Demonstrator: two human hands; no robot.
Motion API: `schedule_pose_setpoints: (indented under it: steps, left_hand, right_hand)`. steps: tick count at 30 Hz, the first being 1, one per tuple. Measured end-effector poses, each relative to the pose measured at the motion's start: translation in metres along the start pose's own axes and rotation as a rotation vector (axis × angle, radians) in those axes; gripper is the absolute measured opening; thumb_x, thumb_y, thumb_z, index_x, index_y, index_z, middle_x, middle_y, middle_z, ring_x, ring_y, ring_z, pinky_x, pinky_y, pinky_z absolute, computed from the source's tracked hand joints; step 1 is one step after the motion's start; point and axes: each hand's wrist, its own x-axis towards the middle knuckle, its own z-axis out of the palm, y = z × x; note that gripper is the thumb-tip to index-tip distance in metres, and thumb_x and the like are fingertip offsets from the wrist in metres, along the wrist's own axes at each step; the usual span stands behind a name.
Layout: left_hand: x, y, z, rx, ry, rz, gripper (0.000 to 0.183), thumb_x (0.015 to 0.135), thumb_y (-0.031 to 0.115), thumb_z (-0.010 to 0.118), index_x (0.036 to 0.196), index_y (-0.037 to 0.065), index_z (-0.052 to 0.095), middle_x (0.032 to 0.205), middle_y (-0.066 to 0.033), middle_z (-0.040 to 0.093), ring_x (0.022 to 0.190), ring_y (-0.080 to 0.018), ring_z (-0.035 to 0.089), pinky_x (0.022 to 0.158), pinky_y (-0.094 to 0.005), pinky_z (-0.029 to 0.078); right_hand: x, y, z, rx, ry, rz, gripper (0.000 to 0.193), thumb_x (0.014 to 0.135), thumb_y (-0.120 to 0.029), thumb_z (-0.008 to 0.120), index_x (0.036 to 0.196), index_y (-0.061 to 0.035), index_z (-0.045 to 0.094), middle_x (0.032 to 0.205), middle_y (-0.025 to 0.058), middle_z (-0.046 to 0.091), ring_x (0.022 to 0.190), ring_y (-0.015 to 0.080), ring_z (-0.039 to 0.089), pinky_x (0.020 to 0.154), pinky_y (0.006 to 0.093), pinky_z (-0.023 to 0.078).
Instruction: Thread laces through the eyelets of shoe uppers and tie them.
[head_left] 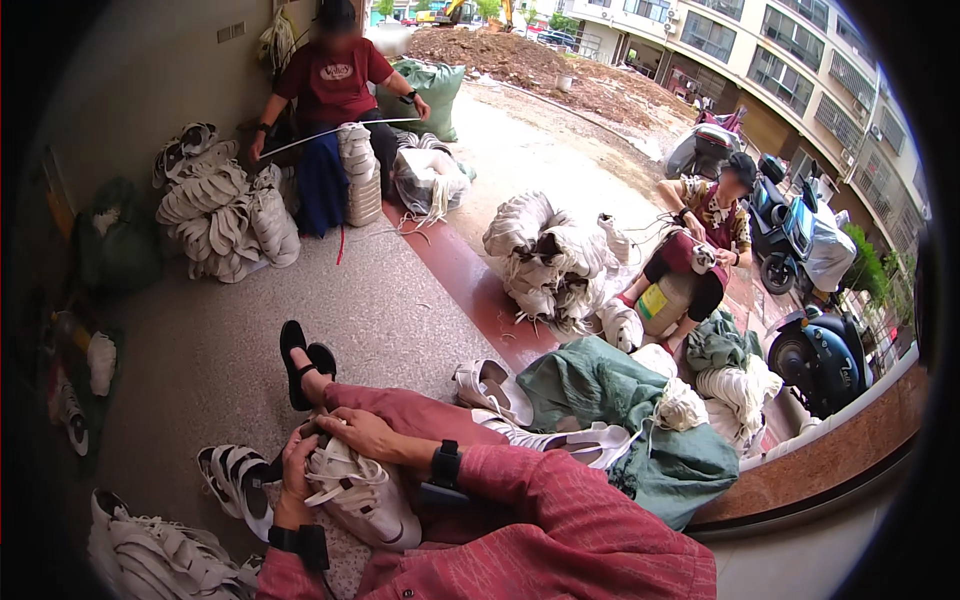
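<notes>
A white shoe upper (362, 495) with straps and loose laces rests on my lap, its toe end toward me. My left hand (295, 468) grips its far end from the left side, fingers bent around the edge. Over the top of the same end, my right hand (362, 433) is closed, thumb and fingers pressed on the rim. Both hands meet there, and what lies between the fingertips is partly hidden. Close by my left hand, more strapped white uppers (240, 488) with dark linings lie on the speckled floor.
Nested white uppers (150, 555) lie at lower left. At my right are a green sack (590, 385) and white uppers (495, 390). One person (335, 85) sits far left holding a white cord; another (710, 225) works on a shoe piece beside an upper pile (550, 255) and scooters (825, 355).
</notes>
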Motion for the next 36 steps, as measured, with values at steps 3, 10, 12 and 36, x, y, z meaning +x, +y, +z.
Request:
schedule_pose_setpoints:
  steps: [3,10,12,36]
  left_hand:
    - [0.001,0.0,0.001,0.01,-0.009,0.006,0.037,0.088,0.013,0.051,0.122,-0.001,0.052,0.113,-0.0087,0.059,0.1,-0.0164,0.059,0.09,-0.0281,0.046]
    - [0.002,0.002,0.004,0.242,-0.061,0.153,0.038,0.088,0.014,0.053,0.123,-0.001,0.051,0.114,-0.0093,0.06,0.101,-0.0168,0.059,0.091,-0.0287,0.046]
    - [0.003,0.004,0.0,0.265,-0.035,0.128,0.039,0.088,0.014,0.053,0.124,-0.001,0.05,0.115,-0.0095,0.059,0.102,-0.017,0.059,0.091,-0.0293,0.046]
    - [0.01,0.007,0.009,-0.017,0.097,-0.004,0.03,0.083,-0.001,0.058,0.113,0.001,0.054,0.104,-0.0085,0.062,0.092,-0.0168,0.063,0.083,-0.0293,0.052]
  right_hand:
    - [-0.001,-0.006,-0.002,0.021,0.019,0.085,0.057,0.096,-0.049,0.044,0.118,0.0012,0.059,0.107,0.0216,0.065,0.102,0.0325,0.062,0.09,0.0363,0.045]
    - [0.004,-0.009,-0.002,0.017,0.063,0.159,0.049,0.097,-0.044,0.04,0.11,-0.0027,0.062,0.104,0.0225,0.064,0.099,0.0375,0.061,0.087,0.0425,0.045]
    - [0.003,-0.011,-0.003,-0.035,0.054,0.124,0.044,0.097,-0.041,0.039,0.109,-0.0054,0.062,0.101,0.0215,0.063,0.096,0.0376,0.061,0.084,0.0437,0.046]
    - [-0.005,-0.02,-0.011,0.12,0.006,0.12,0.047,0.097,-0.043,0.043,0.12,-0.0035,0.057,0.119,0.0223,0.058,0.111,0.0366,0.056,0.094,0.0383,0.043]
